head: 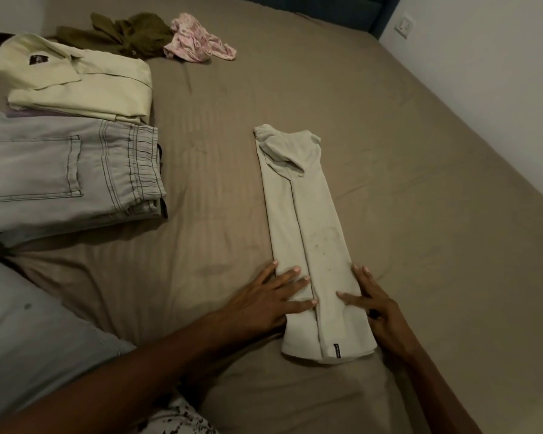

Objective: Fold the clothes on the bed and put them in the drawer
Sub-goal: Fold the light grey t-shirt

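Both hands are down on the near end of the beige shirt (304,245), which lies as a long narrow strip mid-bed (420,151). The left hand (264,303) lies flat with fingers spread on it; the right hand (373,311) presses its edge, nothing clutched by either. Lengthwise folding looks done, so next likely comes doubling it end over end. A small black tag at the hem is unreadable. Farther left sit folded grey trousers (66,180) and a cream shirt (76,79), its label illegible. Olive (123,34) and pink (198,42) garments wait crumpled. No drawer in view.
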The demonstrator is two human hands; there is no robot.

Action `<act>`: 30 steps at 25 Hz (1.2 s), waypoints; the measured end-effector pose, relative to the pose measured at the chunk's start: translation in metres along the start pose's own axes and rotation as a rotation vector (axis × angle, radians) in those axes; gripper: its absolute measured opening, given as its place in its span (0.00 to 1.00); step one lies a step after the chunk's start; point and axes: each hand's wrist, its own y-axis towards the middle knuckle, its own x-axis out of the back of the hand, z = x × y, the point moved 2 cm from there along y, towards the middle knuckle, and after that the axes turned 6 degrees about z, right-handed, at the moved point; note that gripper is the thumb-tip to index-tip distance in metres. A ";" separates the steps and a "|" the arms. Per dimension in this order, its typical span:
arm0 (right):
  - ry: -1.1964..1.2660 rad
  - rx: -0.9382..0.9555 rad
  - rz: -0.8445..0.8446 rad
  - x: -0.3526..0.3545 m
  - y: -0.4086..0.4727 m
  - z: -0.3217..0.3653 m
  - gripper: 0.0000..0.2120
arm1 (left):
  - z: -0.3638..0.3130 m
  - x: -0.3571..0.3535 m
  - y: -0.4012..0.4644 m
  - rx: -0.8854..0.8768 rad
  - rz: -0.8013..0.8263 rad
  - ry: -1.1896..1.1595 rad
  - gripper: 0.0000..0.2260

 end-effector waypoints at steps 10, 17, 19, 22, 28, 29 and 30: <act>0.697 -0.410 -0.143 0.041 0.181 0.033 0.22 | 0.112 0.077 0.085 0.789 -0.238 -1.576 0.18; 1.002 -0.486 -0.146 0.023 0.172 0.001 0.19 | 0.118 0.027 0.072 0.693 -0.158 -1.589 0.02; 0.878 -0.493 -0.189 0.018 0.163 0.007 0.17 | 0.116 0.025 0.067 0.716 -0.143 -1.585 0.03; 0.767 -0.491 -0.226 -0.001 0.138 0.030 0.13 | 0.110 0.027 0.043 0.713 -0.089 -1.570 0.07; 0.825 -0.554 -0.310 -0.072 0.068 0.062 0.15 | 0.110 0.039 -0.035 0.622 0.144 -1.460 0.10; 0.817 -0.559 -0.331 -0.094 0.055 0.066 0.17 | 0.114 0.040 -0.053 0.592 0.190 -1.430 0.12; 0.814 -0.565 -0.382 -0.115 0.042 0.073 0.17 | 0.117 0.042 -0.070 0.561 0.245 -1.398 0.13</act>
